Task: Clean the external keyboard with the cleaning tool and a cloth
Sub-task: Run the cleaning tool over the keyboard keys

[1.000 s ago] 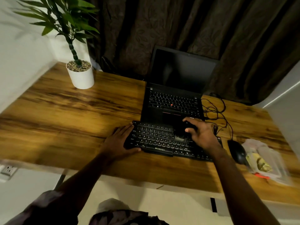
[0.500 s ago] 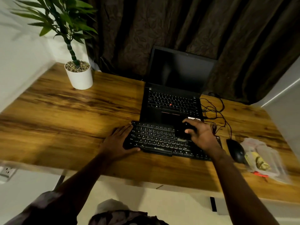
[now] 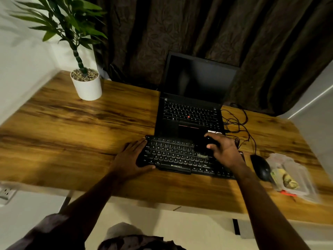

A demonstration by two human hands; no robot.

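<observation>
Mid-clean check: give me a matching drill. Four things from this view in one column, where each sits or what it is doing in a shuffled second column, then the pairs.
Column 1
1. left hand
2. right hand
3. mouse
4. plant pot

Column 2
A. stands at the far left corner of the desk
B. grips the black cleaning tool over the keys of the keyboard
C. lies on the desk right of the keyboard, beside the clear pack
D. rests with straight fingers on the keyboard's left end

Pairs: 1-D, 2-B, 3-C, 4-A
</observation>
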